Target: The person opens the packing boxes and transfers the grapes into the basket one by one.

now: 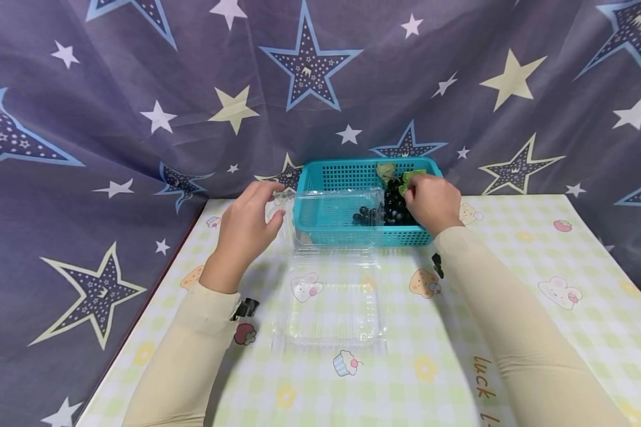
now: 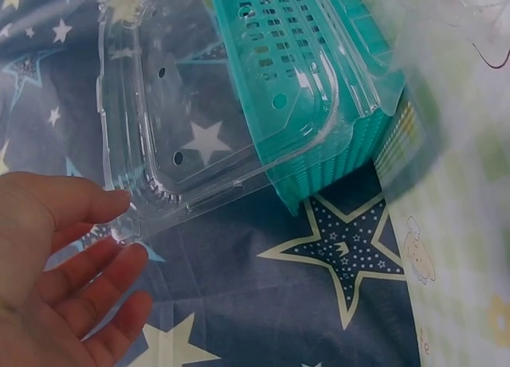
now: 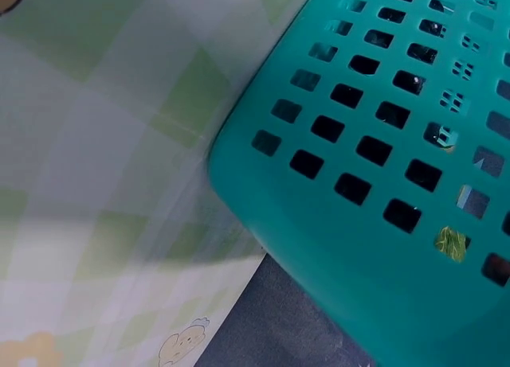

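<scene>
A clear plastic clamshell box (image 1: 331, 314) lies opened out on the table, its lid (image 1: 336, 216) raised and overlapping the basket in the head view. My left hand (image 1: 248, 228) is at the lid's upper left corner, thumb and fingers spread on either side of it. In the left wrist view that hand (image 2: 72, 271) has the lid's corner (image 2: 131, 224) right by the fingertips. Over the right part of a turquoise basket (image 1: 363, 237), my right hand (image 1: 432, 201) grips the green leafy top (image 1: 413, 175) of a bunch of black grapes (image 1: 392, 204); its fingertips are mostly hidden.
The basket stands at the table's back edge, against a star-patterned curtain (image 1: 192, 77). Its perforated wall (image 3: 287, 216) fills much of the right wrist view. A checked cloth (image 1: 395, 385) with printed cartoons covers the table.
</scene>
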Demonstrator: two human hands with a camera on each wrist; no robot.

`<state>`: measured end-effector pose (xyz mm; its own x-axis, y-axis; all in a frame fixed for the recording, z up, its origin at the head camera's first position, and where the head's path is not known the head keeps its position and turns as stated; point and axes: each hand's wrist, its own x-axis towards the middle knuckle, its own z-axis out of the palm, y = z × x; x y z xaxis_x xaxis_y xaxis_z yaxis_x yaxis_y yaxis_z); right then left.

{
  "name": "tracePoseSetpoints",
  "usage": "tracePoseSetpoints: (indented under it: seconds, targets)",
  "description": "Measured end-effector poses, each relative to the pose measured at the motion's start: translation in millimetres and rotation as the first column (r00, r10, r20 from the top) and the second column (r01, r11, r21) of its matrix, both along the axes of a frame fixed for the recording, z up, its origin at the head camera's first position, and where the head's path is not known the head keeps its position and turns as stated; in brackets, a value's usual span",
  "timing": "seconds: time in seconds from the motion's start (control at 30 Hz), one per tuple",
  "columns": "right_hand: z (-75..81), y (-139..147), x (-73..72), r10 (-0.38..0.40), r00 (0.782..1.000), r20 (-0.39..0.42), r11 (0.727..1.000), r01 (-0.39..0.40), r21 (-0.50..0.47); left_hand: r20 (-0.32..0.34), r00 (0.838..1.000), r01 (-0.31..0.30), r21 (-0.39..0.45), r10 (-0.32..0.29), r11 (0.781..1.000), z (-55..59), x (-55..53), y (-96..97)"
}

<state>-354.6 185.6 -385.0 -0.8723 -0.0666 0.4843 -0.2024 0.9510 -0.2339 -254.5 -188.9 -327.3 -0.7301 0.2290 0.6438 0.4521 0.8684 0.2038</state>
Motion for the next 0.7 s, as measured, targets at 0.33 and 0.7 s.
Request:
tracePoseSetpoints:
  seconds: [0.33,0.7]
  targets:
    - [-0.1,4,6.8,-0.005,0.996,-0.087,0.999,0.002,-0.034,0.017,1.000,0.020,-0.034,-0.020,0.999,0.8,0.2,0.1]
    - [53.0,12,45.4,0.051,0.984,0.168,0.997,-0.060,0.051,0.150,0.989,0.014,-0.181,0.013,0.983,18.3,-1.2,2.8]
